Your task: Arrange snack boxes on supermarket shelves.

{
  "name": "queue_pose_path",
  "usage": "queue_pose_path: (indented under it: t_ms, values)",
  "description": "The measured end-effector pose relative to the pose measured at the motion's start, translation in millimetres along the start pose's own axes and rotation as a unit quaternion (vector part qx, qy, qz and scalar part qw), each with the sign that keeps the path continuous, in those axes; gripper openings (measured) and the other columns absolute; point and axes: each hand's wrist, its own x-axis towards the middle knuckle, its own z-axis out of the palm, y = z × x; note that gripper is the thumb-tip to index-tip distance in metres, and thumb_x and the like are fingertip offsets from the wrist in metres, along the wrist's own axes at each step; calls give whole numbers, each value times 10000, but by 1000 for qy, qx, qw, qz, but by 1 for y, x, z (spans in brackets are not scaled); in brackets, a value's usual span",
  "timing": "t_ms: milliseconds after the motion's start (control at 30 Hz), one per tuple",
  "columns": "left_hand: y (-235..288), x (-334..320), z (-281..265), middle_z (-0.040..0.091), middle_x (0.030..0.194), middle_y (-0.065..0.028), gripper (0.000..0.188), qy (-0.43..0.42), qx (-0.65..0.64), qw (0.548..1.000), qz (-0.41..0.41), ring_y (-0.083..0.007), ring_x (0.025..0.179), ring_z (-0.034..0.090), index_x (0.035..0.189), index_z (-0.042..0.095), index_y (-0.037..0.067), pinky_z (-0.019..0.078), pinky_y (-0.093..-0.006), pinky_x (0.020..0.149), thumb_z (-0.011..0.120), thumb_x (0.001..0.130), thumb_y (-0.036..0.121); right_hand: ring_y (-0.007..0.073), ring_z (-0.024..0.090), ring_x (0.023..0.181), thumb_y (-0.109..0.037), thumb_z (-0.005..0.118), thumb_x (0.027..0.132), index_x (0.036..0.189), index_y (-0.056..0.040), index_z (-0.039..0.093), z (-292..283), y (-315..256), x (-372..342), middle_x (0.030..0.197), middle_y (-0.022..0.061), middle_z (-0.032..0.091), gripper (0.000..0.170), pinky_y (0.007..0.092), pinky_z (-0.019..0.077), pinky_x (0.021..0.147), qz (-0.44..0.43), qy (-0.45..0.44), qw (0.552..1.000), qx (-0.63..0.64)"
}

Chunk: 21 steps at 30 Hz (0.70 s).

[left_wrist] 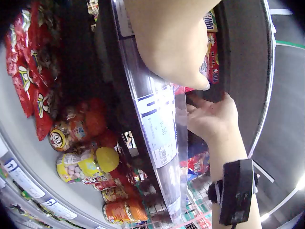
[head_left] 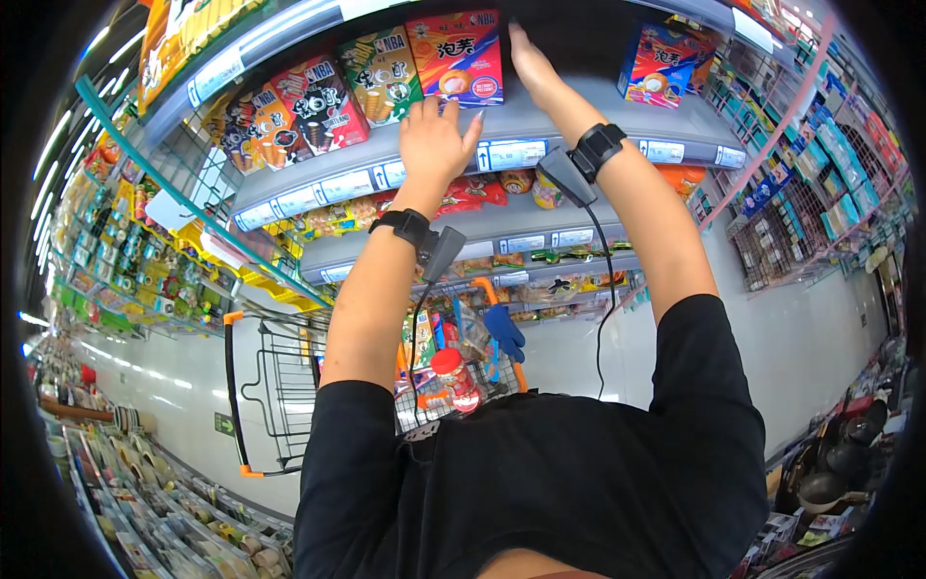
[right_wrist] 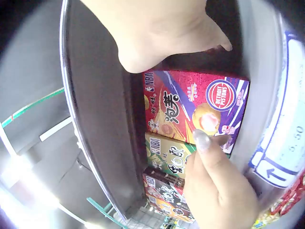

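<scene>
A red and purple snack box (head_left: 455,60) stands upright on the shelf, with a green snack box (head_left: 378,77) close against its left side. My left hand (head_left: 434,143) is at the front of these two boxes, fingers extended over their lower fronts and thumb out to the side. In the right wrist view the left thumb (right_wrist: 202,140) overlaps the red and purple box's front. My right hand (head_left: 532,66) reaches into the shelf just right of that box, palm turned toward it and fingers mostly straight. The left wrist view shows the right hand (left_wrist: 217,117) holding nothing.
Black-and-red (head_left: 320,104) and orange (head_left: 258,121) boxes continue the row leftward. Farther right stands another red and blue box (head_left: 659,66). Price labels line the shelf edge (head_left: 511,155). Below are bagged and jarred sweets, and a shopping cart (head_left: 280,386) holding a red-lidded jar (head_left: 453,376).
</scene>
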Motion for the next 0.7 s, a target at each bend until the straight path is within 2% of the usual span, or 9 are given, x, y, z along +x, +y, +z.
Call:
queue_pose_path:
  t_ms: [67, 167, 200, 233, 300, 433, 467, 567, 700]
  values:
    - [0, 0, -1, 601, 1015, -122, 382, 3, 0, 1000, 2, -291, 982, 543, 986, 657, 90, 447, -419, 807, 548, 833, 422, 395, 484, 1144, -565, 328, 908, 1249, 47, 481, -9, 7, -6, 1189, 260, 547, 717, 414, 322, 1021, -22, 25, 989, -145]
    - [-2, -1, 3, 601, 1009, -116, 364, 7, -6, 1000, 6, -284, 981, 543, 983, 648, 85, 440, -418, 799, 550, 829, 400, 428, 434, 1173, -499, 425, 897, 1249, 59, 467, -17, 22, -36, 1186, 285, 526, 661, 435, 291, 1038, -246, 79, 940, -223]
    - [-2, -2, 4, 603, 1016, -112, 357, 9, 7, 1000, 13, -280, 983, 545, 992, 642, 85, 424, -413, 808, 548, 826, 386, 422, 441, 1152, -382, 536, 861, 1223, 40, 481, -17, 29, -44, 1169, 258, 528, 558, 466, 301, 1021, -325, 117, 904, -251]
    - [-2, -2, 2, 592, 1050, -108, 343, 21, -7, 1000, 22, -271, 1004, 532, 1020, 623, 89, 379, -414, 858, 565, 817, 360, 417, 445, 1141, -353, 557, 845, 1209, 29, 489, -20, 26, -58, 1163, 244, 529, 532, 467, 307, 1014, -377, 113, 883, -255]
    - [-5, -9, 6, 560, 1116, -89, 347, 130, -50, 987, 81, -270, 1042, 499, 1062, 594, 108, 328, -429, 891, 599, 781, 312, 407, 452, 1121, -294, 598, 813, 1180, 8, 504, -32, 17, -90, 1150, 215, 532, 485, 470, 320, 1000, -478, 100, 836, -251]
    - [23, -84, -1, 497, 1194, -79, 499, 128, -138, 977, 104, -286, 1077, 446, 1152, 541, 135, 292, -443, 897, 657, 682, 254, 346, 496, 1016, -168, 649, 698, 1121, -46, 539, -38, 56, -174, 1089, 131, 554, 453, 454, 370, 896, -523, 36, 826, -205]
    - [29, -115, -7, 503, 1171, -90, 455, 72, -186, 975, 96, -269, 1050, 465, 1118, 538, 118, 294, -438, 900, 659, 698, 243, 339, 505, 983, -151, 650, 684, 1092, -53, 551, -37, 81, -199, 1073, 120, 557, 430, 456, 378, 871, -523, 8, 829, -198]
    - [41, -253, 10, 502, 1138, -123, 483, -117, -202, 972, 11, -319, 1029, 462, 1135, 530, 77, 339, -459, 876, 648, 684, 203, 324, 526, 940, -127, 647, 695, 1018, -50, 560, -17, 167, -280, 1031, 125, 554, 343, 436, 410, 829, -388, -191, 887, -159]
    - [50, -431, -25, 555, 1092, -162, 328, -410, -173, 893, -62, -330, 1022, 520, 995, 600, 64, 377, -453, 890, 622, 707, 220, 322, 526, 1016, -187, 647, 745, 1024, -32, 560, 11, 244, -388, 1074, 141, 526, 331, 430, 425, 877, -242, -461, 840, -155]
